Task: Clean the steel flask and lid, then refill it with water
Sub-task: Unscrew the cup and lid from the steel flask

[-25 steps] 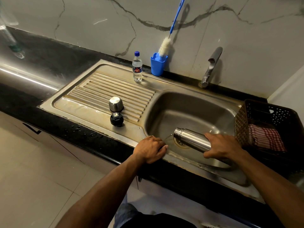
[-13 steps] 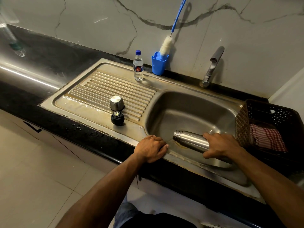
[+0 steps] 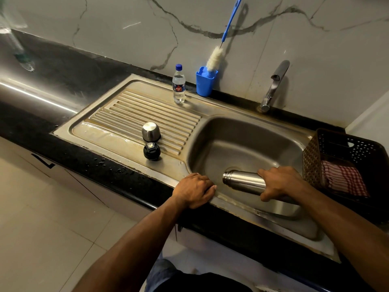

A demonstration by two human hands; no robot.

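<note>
- While the black speckled table [image 3: 88,163] runs under a marble-veined wall, a stainless steel sink [image 3: 248,144] is set into it, with a ribbed draining board on the left and a rounded basin on the right.
- Beside the basin on the right stands a dark perforated plastic basket [image 3: 345,148] with a red-and-white checked cloth [image 3: 345,178] lying in it.
- Over the basin, near its front wall, the steel flask [image 3: 244,181] lies on its side, a smooth brushed cylinder with a threaded open neck pointing left.
- Right hand [image 3: 280,182] grasps the flask's body, fingers curled over it.
- Left hand [image 3: 193,190] rests flat on the sink's front rim, fingers relaxed and holding nothing.
- At the back rim, a blue plastic cup [image 3: 205,84] holds a blue-handled bottle brush [image 3: 214,57] with white bristles.
- Just beside the cup stands a clear water bottle [image 3: 179,85] with a blue cap.
- On the draining board sit a domed steel cap [image 3: 149,131] and, just in front of it, a black stopper [image 3: 151,151].
</note>
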